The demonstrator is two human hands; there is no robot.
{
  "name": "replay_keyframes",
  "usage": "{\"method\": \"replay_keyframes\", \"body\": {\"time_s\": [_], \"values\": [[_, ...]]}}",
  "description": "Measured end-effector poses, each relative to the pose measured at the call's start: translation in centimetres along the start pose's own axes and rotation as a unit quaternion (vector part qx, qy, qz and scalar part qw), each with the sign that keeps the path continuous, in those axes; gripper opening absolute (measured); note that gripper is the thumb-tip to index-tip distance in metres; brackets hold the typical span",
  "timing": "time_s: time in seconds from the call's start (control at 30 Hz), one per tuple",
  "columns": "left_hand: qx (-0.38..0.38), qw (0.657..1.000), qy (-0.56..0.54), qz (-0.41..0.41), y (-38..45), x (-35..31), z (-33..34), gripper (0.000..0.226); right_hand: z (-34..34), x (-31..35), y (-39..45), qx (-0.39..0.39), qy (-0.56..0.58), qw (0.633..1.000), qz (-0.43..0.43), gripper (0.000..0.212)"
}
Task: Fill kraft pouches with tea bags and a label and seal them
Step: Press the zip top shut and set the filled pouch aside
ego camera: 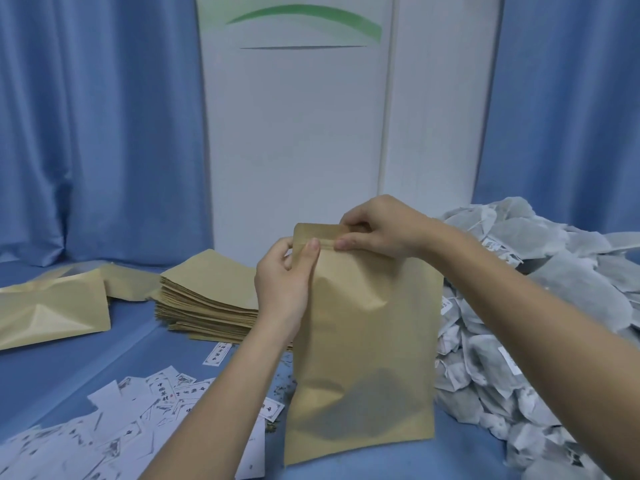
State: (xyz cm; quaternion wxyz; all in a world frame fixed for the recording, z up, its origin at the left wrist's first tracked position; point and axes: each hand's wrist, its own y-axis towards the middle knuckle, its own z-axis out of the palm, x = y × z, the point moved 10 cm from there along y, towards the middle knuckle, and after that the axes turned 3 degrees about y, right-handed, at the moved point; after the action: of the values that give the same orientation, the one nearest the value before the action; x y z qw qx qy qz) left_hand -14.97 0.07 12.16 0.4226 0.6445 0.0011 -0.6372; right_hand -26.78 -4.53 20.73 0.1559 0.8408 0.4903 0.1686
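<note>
Grip, both hands: left hand (282, 271) pinches the top left corner of the kraft pouch (363, 344) at its seal strip; right hand (375, 226) pinches the same strip just beside it. Pouch stands upright on the blue tabletop (138, 348), dark contents showing low inside. Tea bags (540, 306) heaped right, labels (114, 420) scattered left, flat pouch stack (207, 299) behind.
</note>
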Motion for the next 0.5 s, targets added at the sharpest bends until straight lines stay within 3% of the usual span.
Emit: {"method": "replay_keyframes", "body": {"time_s": [0.13,0.33,0.43,0.5], "values": [[-0.015,0.998,0.039,0.045,-0.4,-0.8,0.1,0.029,0.2,0.5,0.1,0.016,0.019,1.000,0.011,0.017],[-0.017,0.997,0.052,0.050,-0.6,-0.6,0.3,0.038,0.9,1.4,0.3,0.011,-0.065,0.998,-0.022,0.042],[0.008,0.999,0.036,0.018,-0.5,0.1,0.7,0.044,0.8,1.4,-0.1,0.003,-0.040,0.999,-0.028,0.028],[-0.002,0.998,0.050,0.038,-0.5,-0.3,0.4,0.046,0.5,1.0,-0.3,0.015,-0.017,1.000,-0.016,0.026]]}}
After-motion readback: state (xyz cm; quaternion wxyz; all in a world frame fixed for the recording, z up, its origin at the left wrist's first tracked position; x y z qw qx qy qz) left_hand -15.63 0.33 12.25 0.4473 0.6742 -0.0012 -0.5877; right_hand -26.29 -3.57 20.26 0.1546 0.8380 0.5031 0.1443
